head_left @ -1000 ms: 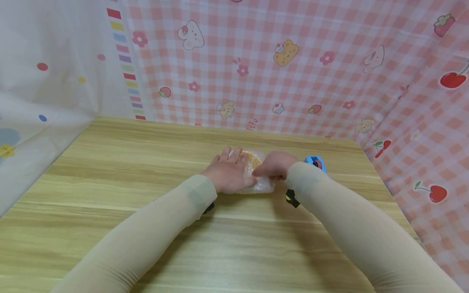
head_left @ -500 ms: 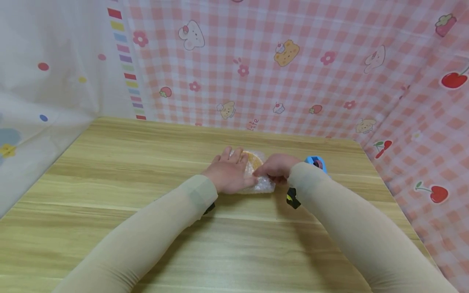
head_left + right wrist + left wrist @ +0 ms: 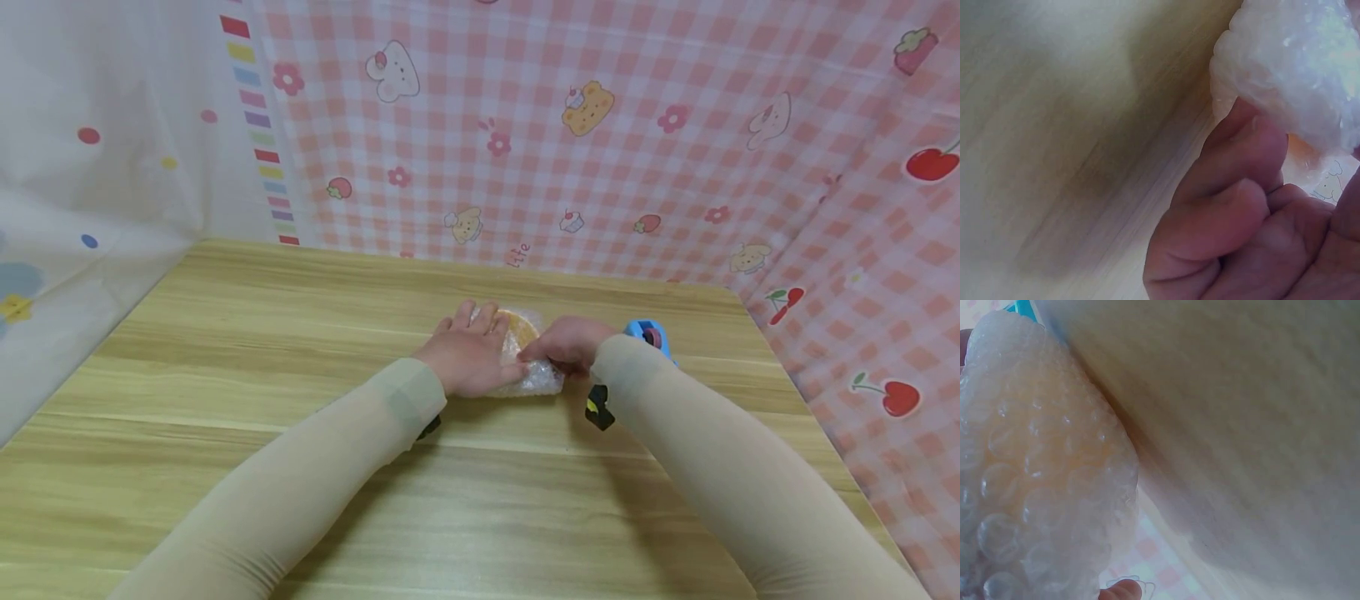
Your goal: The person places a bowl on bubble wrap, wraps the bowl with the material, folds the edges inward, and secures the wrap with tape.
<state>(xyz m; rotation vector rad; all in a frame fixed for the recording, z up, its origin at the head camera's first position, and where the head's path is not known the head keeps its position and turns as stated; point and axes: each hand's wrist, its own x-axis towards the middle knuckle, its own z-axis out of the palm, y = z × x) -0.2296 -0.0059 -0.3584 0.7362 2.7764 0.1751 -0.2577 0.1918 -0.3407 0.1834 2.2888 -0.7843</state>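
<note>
A bubble-wrapped package (image 3: 536,379) lies flat on the table, with something round and orange (image 3: 519,327) showing through the clear wrap. My left hand (image 3: 467,354) rests on its left part, palm down, fingers spread and straight. At the right side my right hand (image 3: 573,342) grips the wrap's edge, its thumb and index finger meeting near the left thumb. In the right wrist view the lower fingers (image 3: 1235,212) are curled in beneath the bubble wrap (image 3: 1297,69). The left wrist view is largely filled by the bubble wrap (image 3: 1035,481), orange showing faintly through it.
A blue tape dispenser (image 3: 647,331) with a dark reddish roll stands just beyond the right wrist, partly hidden by the sleeve. The wood-grain table (image 3: 465,508) ends at a pink checked cloth (image 3: 480,125) behind and on the right, and a white cloth on the left.
My right hand has lowered and shifted very slightly right at the package's edge. The left hand and the package stay put.
</note>
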